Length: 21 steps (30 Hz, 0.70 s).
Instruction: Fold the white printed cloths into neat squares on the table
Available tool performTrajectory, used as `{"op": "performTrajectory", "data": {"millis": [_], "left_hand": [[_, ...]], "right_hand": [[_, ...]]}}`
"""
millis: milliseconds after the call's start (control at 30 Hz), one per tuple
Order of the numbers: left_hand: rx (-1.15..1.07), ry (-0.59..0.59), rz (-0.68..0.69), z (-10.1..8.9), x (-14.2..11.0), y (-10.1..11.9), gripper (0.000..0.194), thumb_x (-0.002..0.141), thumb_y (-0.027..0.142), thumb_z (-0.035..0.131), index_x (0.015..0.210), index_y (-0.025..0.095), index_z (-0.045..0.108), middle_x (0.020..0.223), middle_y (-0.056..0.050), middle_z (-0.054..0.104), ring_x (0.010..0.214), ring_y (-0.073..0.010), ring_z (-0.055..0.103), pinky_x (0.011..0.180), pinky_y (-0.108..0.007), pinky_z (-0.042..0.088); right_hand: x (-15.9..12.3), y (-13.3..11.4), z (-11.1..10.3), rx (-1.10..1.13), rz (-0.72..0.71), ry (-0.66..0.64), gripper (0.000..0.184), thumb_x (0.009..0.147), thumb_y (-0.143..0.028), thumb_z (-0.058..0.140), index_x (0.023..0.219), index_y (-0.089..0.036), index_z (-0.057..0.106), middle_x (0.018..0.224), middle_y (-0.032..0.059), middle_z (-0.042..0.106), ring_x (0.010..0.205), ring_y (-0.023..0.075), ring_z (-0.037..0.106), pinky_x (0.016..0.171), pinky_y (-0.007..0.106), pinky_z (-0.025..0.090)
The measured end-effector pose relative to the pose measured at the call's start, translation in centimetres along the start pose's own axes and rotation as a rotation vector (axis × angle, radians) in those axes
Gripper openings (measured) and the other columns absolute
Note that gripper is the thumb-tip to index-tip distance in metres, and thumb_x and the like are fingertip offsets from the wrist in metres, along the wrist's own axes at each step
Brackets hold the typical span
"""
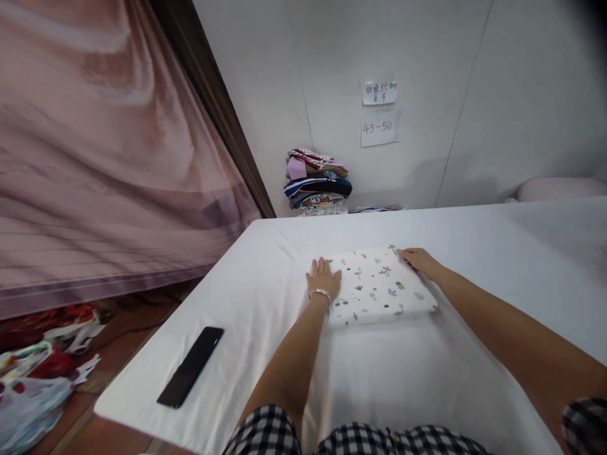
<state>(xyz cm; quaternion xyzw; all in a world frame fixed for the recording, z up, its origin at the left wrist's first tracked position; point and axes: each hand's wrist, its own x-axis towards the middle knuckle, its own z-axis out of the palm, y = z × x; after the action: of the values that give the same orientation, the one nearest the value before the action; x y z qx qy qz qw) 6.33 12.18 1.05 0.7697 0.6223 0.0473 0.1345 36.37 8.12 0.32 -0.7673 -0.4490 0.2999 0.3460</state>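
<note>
A folded white cloth (370,291) printed with small leaves, fruit and birds lies flat on the white-covered table. My left hand (325,279) rests open at its left edge, fingers spread, with a bracelet at the wrist. At the far right corner of the cloth, my right hand (420,260) has its fingers closed on the edge; the fingertips are partly hidden.
A black phone (191,368) lies on the table (265,278) to the left. Behind the far edge stands a stack of folded fabrics (318,183) by the wall. A pink curtain (109,139) hangs at left, with plastic bags (33,404) on the floor below.
</note>
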Motion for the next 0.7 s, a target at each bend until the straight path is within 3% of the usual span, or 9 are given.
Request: {"op": "performTrajectory", "data": {"millis": [200, 333, 500, 700], "left_hand": [[-0.039, -0.013, -0.006, 0.0, 0.1, -0.2, 0.059, 0.09, 0.053, 0.028, 0.144, 0.029, 0.026, 0.157, 0.002, 0.007, 0.144, -0.0226, -0.002, 0.113, -0.054, 0.018], [-0.033, -0.013, 0.002, 0.0, 0.2, -0.3, 0.059, 0.09, 0.053, 0.028, 0.144, 0.029, 0.025, 0.157, 0.002, 0.009, 0.144, -0.0223, -0.001, 0.112, -0.053, 0.021], [-0.017, -0.011, 0.011, 0.2, 0.4, -0.4, 0.06, 0.09, 0.053, 0.028, 0.144, 0.028, 0.025, 0.157, 0.001, 0.009, 0.144, -0.023, -0.001, 0.111, -0.054, 0.022], [-0.007, -0.025, 0.008, 0.3, 0.6, -0.4, 0.062, 0.09, 0.054, 0.026, 0.146, 0.028, 0.023, 0.157, 0.003, 0.005, 0.144, -0.0221, -0.003, 0.112, -0.052, 0.021]], "right_hand": [[1.4, -0.9, 1.3, -0.133, -0.06, 0.041, 0.024, 0.071, -0.036, 0.061, 0.079, -0.016, 0.071, 0.089, 0.0103, 0.07, 0.09, 0.0258, 0.062, 0.074, 0.032, 0.047], [1.4, -1.1, 1.3, -0.179, -0.06, 0.038, 0.025, 0.072, -0.035, 0.06, 0.085, -0.016, 0.071, 0.1, 0.0122, 0.069, 0.101, 0.028, 0.06, 0.082, 0.033, 0.045], [-0.9, -0.6, -0.7, -0.152, 0.012, -0.07, 0.041, 0.079, -0.049, 0.053, 0.097, -0.016, 0.069, 0.099, 0.014, 0.069, 0.084, 0.0252, 0.064, 0.068, 0.033, 0.049], [-6.4, 1.6, -2.9, -0.052, 0.124, -0.184, 0.055, 0.078, -0.057, 0.053, 0.119, -0.02, 0.06, 0.101, 0.0119, 0.068, 0.069, 0.0195, 0.061, 0.056, 0.03, 0.047]]}}
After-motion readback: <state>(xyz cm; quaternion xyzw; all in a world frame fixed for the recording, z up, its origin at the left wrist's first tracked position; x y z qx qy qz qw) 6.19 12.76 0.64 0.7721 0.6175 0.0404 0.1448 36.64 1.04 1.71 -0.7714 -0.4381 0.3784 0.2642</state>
